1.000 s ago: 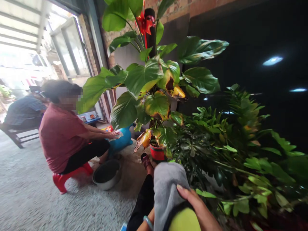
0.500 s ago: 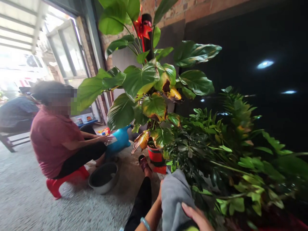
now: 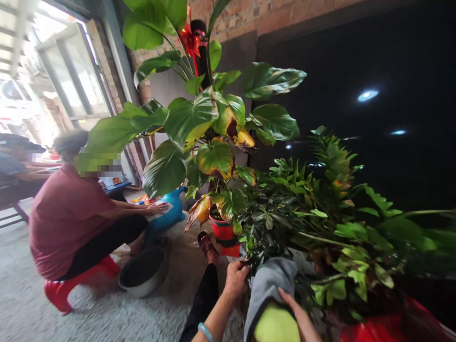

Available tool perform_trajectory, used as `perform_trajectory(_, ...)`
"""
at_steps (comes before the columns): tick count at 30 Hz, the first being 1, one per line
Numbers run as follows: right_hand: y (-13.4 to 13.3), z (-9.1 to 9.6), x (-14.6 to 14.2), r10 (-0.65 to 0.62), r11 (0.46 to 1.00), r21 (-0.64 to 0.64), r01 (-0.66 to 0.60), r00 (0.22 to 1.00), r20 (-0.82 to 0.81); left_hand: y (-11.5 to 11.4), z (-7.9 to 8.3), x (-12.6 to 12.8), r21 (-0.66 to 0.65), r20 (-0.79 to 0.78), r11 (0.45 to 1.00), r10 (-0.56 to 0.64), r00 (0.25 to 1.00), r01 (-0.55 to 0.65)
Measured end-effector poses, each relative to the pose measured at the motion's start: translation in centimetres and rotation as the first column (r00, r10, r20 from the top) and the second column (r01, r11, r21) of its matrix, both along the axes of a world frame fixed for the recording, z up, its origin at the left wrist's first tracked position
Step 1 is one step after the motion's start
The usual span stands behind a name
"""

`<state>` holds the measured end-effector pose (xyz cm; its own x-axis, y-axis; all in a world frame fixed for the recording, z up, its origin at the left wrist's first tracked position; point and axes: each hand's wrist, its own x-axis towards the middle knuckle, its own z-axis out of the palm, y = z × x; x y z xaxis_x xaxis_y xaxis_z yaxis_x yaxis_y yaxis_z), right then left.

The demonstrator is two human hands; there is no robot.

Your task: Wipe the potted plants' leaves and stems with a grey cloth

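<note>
My left hand point(image 3: 237, 277), with a pale bangle at the wrist, is closed at the edge of the dark-leaved plant point(image 3: 265, 218). What its fingers pinch is too small to make out. At the lower centre is a grey cloth point(image 3: 272, 278) with a dark edge, wrapped around a lime-green part point(image 3: 278, 323). My right hand point(image 3: 298, 313) grips the cloth's right side, its fingers partly hidden. Beyond my left hand stands a red pot point(image 3: 221, 229) with a tall plant point(image 3: 194, 116), some of its leaves yellow and browned. My sandalled foot point(image 3: 205, 243) is near this pot.
On the left a person point(image 3: 76, 213) sits on a red stool point(image 3: 76, 282), hands on a blue animal-shaped object point(image 3: 169, 213). A grey basin point(image 3: 142, 271) stands on the concrete floor. Leafy plants point(image 3: 349, 237) crowd the right side, before a dark glossy panel point(image 3: 356, 57).
My view has turned right. My left hand, largely hidden behind the grey cloth before, now shows to its left, at the plant. More of the lime-green part shows.
</note>
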<state>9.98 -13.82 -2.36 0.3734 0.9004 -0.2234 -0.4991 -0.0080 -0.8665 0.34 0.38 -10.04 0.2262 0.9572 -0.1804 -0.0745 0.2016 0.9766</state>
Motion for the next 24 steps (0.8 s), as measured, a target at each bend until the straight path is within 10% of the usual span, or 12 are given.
perform_trajectory(9,2.3,8.3,3.8,-0.208,0.978,-0.075,0.195,0.938,-0.277,-0.7,0.2,0.3,-0.058,-0.01,0.998,-0.036,0.999,0.035)
perform_trajectory(17,0.4,0.1,0.4,-0.156,0.971,-0.204,0.127,0.979,-0.13,0.0,0.5,-0.1,-0.017,-0.031,1.0,-0.015,0.999,0.014)
perform_trajectory(24,1.0,4.0,5.3,-0.344,0.937,-0.08,0.339,0.938,-0.054,-0.5,1.3,-0.1,-0.025,-0.027,0.999,-0.049,0.998,0.048)
